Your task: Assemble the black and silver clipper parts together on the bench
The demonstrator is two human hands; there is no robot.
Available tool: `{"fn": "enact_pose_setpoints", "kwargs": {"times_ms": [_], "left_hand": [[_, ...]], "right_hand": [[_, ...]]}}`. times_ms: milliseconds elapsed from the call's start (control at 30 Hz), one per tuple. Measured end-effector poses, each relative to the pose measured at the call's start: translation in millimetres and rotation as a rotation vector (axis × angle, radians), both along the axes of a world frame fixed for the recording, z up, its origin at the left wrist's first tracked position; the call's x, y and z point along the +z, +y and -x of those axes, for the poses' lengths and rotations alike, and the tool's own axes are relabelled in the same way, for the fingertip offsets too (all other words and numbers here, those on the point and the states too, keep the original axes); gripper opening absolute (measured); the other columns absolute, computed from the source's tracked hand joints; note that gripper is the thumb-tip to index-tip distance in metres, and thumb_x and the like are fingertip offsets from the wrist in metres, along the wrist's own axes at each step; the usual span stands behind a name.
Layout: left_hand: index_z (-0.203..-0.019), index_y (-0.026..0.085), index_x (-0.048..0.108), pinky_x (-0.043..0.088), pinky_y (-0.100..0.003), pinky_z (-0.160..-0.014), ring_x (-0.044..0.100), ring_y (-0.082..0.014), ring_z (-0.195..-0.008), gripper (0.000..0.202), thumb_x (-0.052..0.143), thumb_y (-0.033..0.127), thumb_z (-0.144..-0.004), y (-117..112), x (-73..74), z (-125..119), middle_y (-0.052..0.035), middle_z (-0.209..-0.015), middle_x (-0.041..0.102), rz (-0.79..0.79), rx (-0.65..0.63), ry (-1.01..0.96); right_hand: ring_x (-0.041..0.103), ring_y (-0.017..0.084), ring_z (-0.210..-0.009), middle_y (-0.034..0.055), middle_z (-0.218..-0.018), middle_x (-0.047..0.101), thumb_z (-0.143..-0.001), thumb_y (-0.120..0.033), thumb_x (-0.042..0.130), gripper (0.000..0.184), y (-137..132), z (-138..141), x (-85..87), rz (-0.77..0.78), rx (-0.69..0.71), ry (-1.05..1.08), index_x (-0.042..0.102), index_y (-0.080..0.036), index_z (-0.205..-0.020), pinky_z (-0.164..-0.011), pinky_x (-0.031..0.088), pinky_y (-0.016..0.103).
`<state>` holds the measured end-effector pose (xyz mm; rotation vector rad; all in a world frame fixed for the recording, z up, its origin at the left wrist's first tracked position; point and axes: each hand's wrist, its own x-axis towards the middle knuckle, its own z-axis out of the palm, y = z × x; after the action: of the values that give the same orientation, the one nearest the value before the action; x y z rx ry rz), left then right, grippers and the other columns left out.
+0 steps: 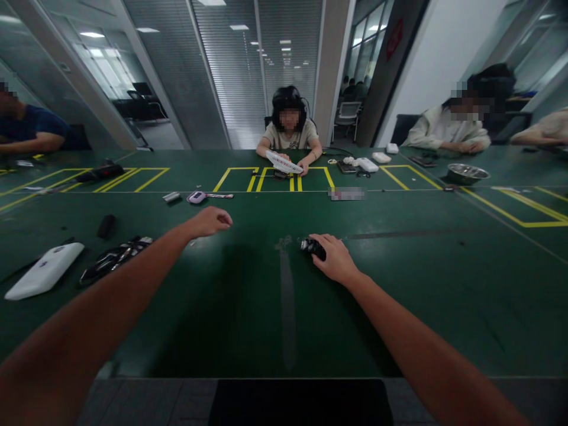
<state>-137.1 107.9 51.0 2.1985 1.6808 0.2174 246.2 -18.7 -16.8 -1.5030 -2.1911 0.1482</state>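
Observation:
My right hand (pixel 333 258) is wrapped around a small black object with a whitish end (pixel 307 245), low over the green table (pixel 239 296) or resting on it. Fingers cover most of that object, so its kind does not show. On the other side, my left hand (pixel 209 221) hovers above the table with its fingers curled together. Anything inside those fingers is hidden. Beyond it lie a purple-and-white device (pixel 196 197) with a strap and a small whitish item (pixel 171 197).
At left are a white power bank-like block (pixel 45 271), a black cable bundle (pixel 116 258) and a black cylinder-like item (pixel 106 226). Across the table a person (pixel 289 133) holds a white slatted object (pixel 284 162). A metal bowl (pixel 467 173) stands at right.

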Motion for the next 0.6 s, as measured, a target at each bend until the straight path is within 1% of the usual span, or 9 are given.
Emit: {"fn": "enact_pose_setpoints", "kwargs": {"times_ms": [67,100,167,233,300,367,433,500,600], "left_hand": [[-0.085,0.02,0.073,0.048,-0.026,-0.081,0.065,-0.0175,-0.083,0.016,0.063,0.02,-0.073,-9.4,-12.2,-25.1,-0.0021,-0.089,0.072,0.011,-0.096,0.103],[-0.086,0.021,0.072,0.048,-0.028,-0.082,0.065,-0.0192,-0.087,0.018,0.061,0.018,-0.073,-12.6,-16.7,-31.2,-0.0035,-0.092,0.072,0.006,-0.116,0.183],[-0.088,0.021,0.071,0.047,-0.03,-0.082,0.065,-0.0217,-0.092,0.02,0.058,0.015,-0.074,-15.9,-21.0,-29.3,-0.0067,-0.098,0.071,-0.003,-0.053,0.328],[-0.09,0.018,0.07,0.048,-0.033,-0.082,0.065,-0.0254,-0.094,0.019,0.058,0.015,-0.075,-16.2,-19.1,-11.6,-0.0123,-0.1,0.07,0.011,0.112,0.439],[-0.092,0.011,0.069,0.048,-0.041,-0.08,0.064,-0.0323,-0.097,0.02,0.058,0.016,-0.076,-16.5,-13.4,14.2,-0.0206,-0.103,0.068,0.021,0.264,0.519],[-0.095,0.005,0.068,0.048,-0.045,-0.078,0.062,-0.0366,-0.098,0.024,0.06,0.019,-0.077,-19.0,-7.2,39.8,-0.0248,-0.103,0.066,0.041,0.355,0.56],[-0.094,0.004,0.066,0.049,-0.042,-0.075,0.062,-0.0352,-0.096,0.025,0.063,0.02,-0.075,-23.8,-3.2,59.2,-0.0231,-0.098,0.067,0.084,0.408,0.578],[-0.089,0.004,0.066,0.049,-0.036,-0.073,0.063,-0.0328,-0.093,0.022,0.066,0.019,-0.073,-29.1,-1.4,70.2,-0.0202,-0.09,0.068,0.12,0.432,0.587],[-0.08,0.004,0.065,0.049,-0.036,-0.073,0.064,-0.0326,-0.09,0.014,0.066,0.016,-0.073,-35.0,0.3,70.3,-0.0179,-0.082,0.067,0.123,0.44,0.593]], "right_hand": [[0.05,0.025,-0.113,0.0081,-0.124,0.057,-0.083,-0.027,0.059,0.053,-0.5,-1.2,-0.4,0.008,0.004,-0.005,0.048,-0.024,-0.134,-0.097,0.039,0.042],[0.05,0.025,-0.113,0.008,-0.125,0.057,-0.083,-0.027,0.058,0.052,-0.9,-1.7,-0.3,0.011,0.007,-0.007,0.049,-0.024,-0.134,-0.097,0.039,0.042],[0.05,0.025,-0.113,0.0077,-0.125,0.057,-0.083,-0.027,0.058,0.051,-2.0,-2.7,0.6,0.016,0.014,-0.009,0.049,-0.024,-0.133,-0.097,0.039,0.042],[0.05,0.024,-0.113,0.0076,-0.125,0.056,-0.083,-0.027,0.058,0.051,-2.8,-3.6,2.5,0.026,0.022,-0.01,0.049,-0.024,-0.133,-0.097,0.039,0.042],[0.05,0.025,-0.113,0.0076,-0.125,0.057,-0.083,-0.027,0.058,0.051,-2.9,-4.1,4.4,0.037,0.026,-0.012,0.049,-0.024,-0.134,-0.097,0.039,0.042],[0.05,0.025,-0.113,0.0078,-0.125,0.057,-0.084,-0.028,0.058,0.052,-2.3,-4.7,5.8,0.049,0.026,-0.011,0.048,-0.024,-0.134,-0.098,0.039,0.042],[0.05,0.025,-0.113,0.0079,-0.126,0.057,-0.084,-0.028,0.058,0.052,-1.8,-5.2,6.4,0.066,0.025,-0.007,0.048,-0.024,-0.135,-0.098,0.039,0.042],[0.05,0.025,-0.114,0.0079,-0.127,0.056,-0.084,-0.029,0.058,0.053,-1.9,-5.8,6.6,0.078,0.026,0.001,0.048,-0.025,-0.136,-0.098,0.038,0.042],[0.05,0.025,-0.115,0.0082,-0.128,0.056,-0.084,-0.028,0.058,0.053,-3.3,-6.3,7.6,0.081,0.03,0.015,0.048,-0.025,-0.136,-0.099,0.038,0.043]]}}
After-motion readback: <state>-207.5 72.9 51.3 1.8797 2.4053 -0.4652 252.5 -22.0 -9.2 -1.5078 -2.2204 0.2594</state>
